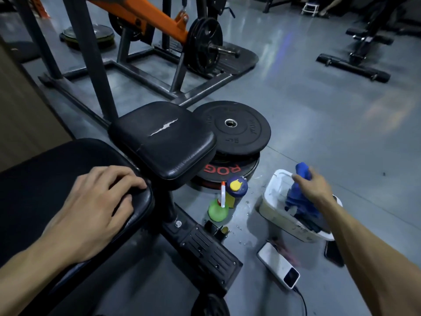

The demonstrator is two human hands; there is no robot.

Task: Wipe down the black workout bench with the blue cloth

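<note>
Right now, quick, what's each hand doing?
Left hand: open, resting flat on the black bench, holding nothing.
Right hand: closed on the blue cloth over the white tub.

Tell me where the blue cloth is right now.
In the head view, lower right: the blue cloth hangs from the right hand over the white tub, beside the spray bottles.

Left hand flat, right hand reaching out with a closed grip.

The left hand point(95, 210) lies palm down on the desk point(34, 179), fingers spread a little and curled over its rounded end, forearm running back to the lower left. The right arm stretches forward from the lower right, nearly straight, wrist turned slightly inward. The right hand point(313, 187) is bunched around the cloth point(300, 197), thumb side up, blurred at the fingers.
</note>
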